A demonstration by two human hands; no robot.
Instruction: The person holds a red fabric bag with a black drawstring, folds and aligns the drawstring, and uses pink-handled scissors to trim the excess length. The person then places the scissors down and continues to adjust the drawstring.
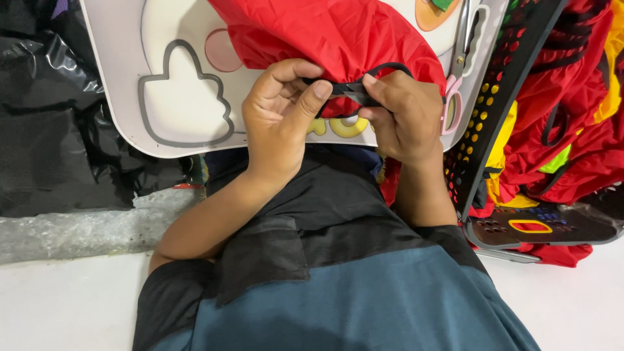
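Surface: white tray-like surface (pixel 117 78) with a grey cloud-shaped outline and coloured shapes, filling the frame from 10 to 1 o'clock and resting over the person's lap.
Black sheeting: crumpled black plastic (pixel 45 130) at 9 o'clock, with a strip of bubble wrap (pixel 71 231) below it.
Basket: dark perforated basket (pixel 500 97) at 3 o'clock, tilted, with red and yellow fabric pieces (pixel 572 143) heaped in and behind it.
Red fabric: red fabric (pixel 325 32) bunched at 12 o'clock on the surface, its gathered edge hanging down toward the two hands.
Left hand: left hand (pixel 279 114) curled shut, thumb and forefinger pinching the left end of the black strap; it sits at 9 o'clock of the pinch point.
Right hand: right hand (pixel 406 117) also closed, fingertips gripping the strap's right part at 3 o'clock of the pinch point.
Scissors: pink-handled scissors (pixel 455 84) lying on the surface just beside the right hand, at its 2 o'clock, untouched.
Black strap: black strap (pixel 351 88) running left to right between the hands, its long axis level, with a loop arching up over the red fabric toward 1 o'clock.
Key relation: strap lies directly between both hands, touching each; neither hand is clearly nearer, and the red fabric lies just beyond at 12 o'clock.
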